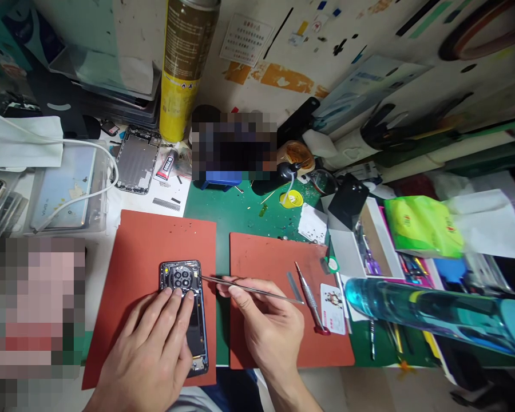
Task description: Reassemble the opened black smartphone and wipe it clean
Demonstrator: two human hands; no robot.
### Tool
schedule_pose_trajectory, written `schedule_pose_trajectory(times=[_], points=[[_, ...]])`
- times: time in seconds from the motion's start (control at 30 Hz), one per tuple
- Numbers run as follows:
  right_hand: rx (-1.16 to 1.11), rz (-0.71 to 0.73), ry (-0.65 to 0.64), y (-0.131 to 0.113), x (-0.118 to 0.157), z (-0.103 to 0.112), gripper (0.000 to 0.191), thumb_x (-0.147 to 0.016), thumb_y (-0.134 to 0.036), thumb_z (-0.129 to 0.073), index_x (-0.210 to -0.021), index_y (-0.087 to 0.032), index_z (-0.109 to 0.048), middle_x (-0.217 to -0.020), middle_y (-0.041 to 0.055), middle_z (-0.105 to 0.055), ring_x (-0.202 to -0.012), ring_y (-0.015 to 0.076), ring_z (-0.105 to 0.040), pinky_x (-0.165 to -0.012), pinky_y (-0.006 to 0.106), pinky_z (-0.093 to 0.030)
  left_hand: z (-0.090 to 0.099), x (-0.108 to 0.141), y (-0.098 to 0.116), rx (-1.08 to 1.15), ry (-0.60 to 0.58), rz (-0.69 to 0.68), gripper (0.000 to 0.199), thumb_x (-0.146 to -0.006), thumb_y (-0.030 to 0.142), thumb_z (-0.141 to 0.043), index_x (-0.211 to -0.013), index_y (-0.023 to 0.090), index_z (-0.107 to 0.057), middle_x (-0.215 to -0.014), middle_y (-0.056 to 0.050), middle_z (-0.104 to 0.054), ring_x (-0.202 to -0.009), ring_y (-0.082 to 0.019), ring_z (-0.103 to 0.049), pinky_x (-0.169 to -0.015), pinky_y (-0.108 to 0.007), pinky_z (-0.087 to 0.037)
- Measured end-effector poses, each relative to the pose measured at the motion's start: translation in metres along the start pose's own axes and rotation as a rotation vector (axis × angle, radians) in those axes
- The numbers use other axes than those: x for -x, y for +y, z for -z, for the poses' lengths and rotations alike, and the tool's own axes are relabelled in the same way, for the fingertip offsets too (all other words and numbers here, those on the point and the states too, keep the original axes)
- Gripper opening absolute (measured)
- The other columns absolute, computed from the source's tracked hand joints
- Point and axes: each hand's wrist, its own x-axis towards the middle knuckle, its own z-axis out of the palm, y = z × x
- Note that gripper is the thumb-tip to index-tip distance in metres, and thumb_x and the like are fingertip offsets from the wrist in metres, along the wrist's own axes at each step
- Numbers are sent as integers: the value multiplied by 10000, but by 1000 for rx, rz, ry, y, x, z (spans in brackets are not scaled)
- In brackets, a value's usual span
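An opened phone [198, 329] lies on the left red-brown mat [137, 240], its round camera module near the top. My left hand [150, 343] rests flat over the phone's left side, fingertips just below the camera lenses, fingers extended and holding nothing. Pinched in my right hand [268, 317] is a thin metal tool [257, 290], its tip at the phone's upper right edge. Whether the tip touches the edge cannot be made out. Right of that hand, on the right mat [257, 252], are a screwdriver [309, 297] and a card [332, 309].
A blue-tinted bottle [429, 315] lies at the right beside tool boxes [377, 240]. Behind the mats stand a tall yellow can [180, 86], a glue tube [166, 165] and a yellow cap [292, 199]. A phone in a plastic case [64, 189] sits at the left.
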Motion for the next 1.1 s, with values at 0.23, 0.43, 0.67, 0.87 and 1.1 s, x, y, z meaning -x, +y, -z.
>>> schedule_pose_trajectory(times=[0.23,0.43,0.67,0.87,1.1], points=[[-76,-37,-12,3,2,-1,51,-862,-224,-891,-891,-228,-849,-871,63,-864,-750,235,-851,-759,334,-733,0,-1,0,-3,-7,-3,438,-1031,179,-541,-1444,91,-659,-1385,-125,-742,-1313,-306,-597,-1187,-454,-357],[-74,-62,-42,-6,-2,-17,102,-852,-291,-904,-898,-228,-838,-883,72,-868,-740,250,-849,-761,365,-731,0,2,2,-5,-1,11,452,-1028,187,-546,-1459,99,-649,-1405,-119,-731,-1333,-298,-588,-1212,-453,-341],[32,-65,-96,-6,-11,-35,128,-846,-328,-898,-889,-221,-840,-874,61,-854,-788,228,-833,-753,321,-701,2,3,3,-4,-8,25,463,-1023,194,-552,-1469,108,-643,-1421,-108,-726,-1348,-275,-586,-1226,-428,-332],[47,-86,-102,3,-11,-34,134,-851,-338,-894,-901,-223,-846,-940,73,-861,-819,226,-831,-798,333,-700,0,3,3,-23,-3,24,463,-1019,208,-562,-1465,122,-648,-1418,-102,-731,-1348,-273,-600,-1226,-430,-345],[205,-99,-19,5,-6,-27,256,-771,-418,-950,-906,-225,-850,-891,66,-860,-796,226,-836,-751,275,-694,6,8,8,-114,-73,22,525,-1018,290,-569,-1521,144,-598,-1461,-51,-712,-1394,-243,-569,-1257,-399,-330]])
